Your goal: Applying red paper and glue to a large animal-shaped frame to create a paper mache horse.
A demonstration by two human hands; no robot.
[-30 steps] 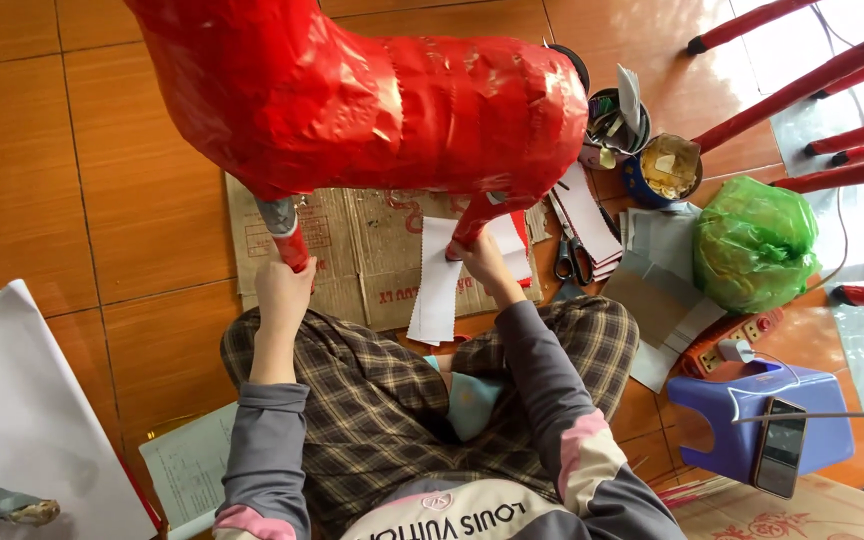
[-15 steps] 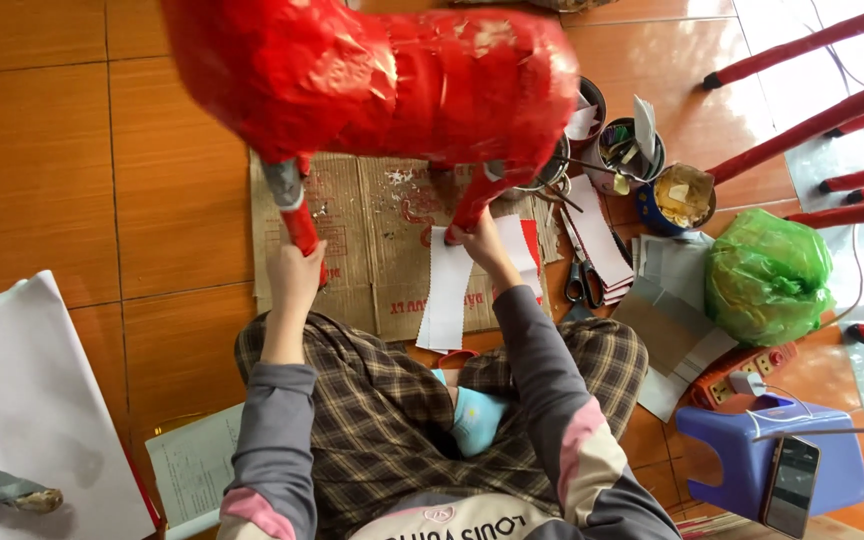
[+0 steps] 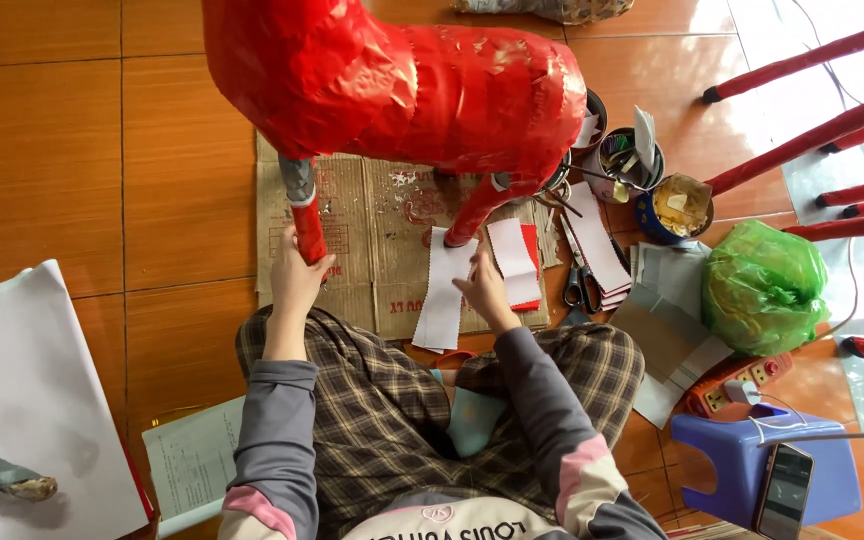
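A red papier-mâché horse (image 3: 402, 90) stands on cardboard (image 3: 382, 240), its front leg (image 3: 307, 225) gripped by the left hand (image 3: 297, 275). The right hand (image 3: 482, 290) rests spread on white paper strips (image 3: 444, 295). Nearby tins (image 3: 624, 160) hold scraps and tools.

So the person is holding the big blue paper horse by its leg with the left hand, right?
Not quite: the paper horse is red, not blue. The head view shows the left hand holding its front leg, as you said.
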